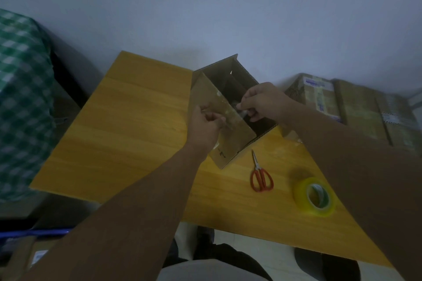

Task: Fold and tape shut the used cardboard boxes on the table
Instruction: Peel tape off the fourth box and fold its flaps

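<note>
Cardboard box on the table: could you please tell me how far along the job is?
Done: a clear tape strip appears cut, since scissors and tape roll lie aside. In hand: left hand and right hand pinch it over the cardboard box. Left: the box stands open, flaps not yet folded shut or taped.

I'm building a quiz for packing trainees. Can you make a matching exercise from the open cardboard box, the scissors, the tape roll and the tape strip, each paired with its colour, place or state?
Things:
1. open cardboard box
2. scissors
3. tape roll
4. clear tape strip

Descriptions:
A. red handles, lying on the table
B. yellow, lying flat near the right forearm
C. pinched between the left hand and the right hand
D. flaps up, just beyond the scissors

Pairs: 1-D, 2-A, 3-B, 4-C
</note>
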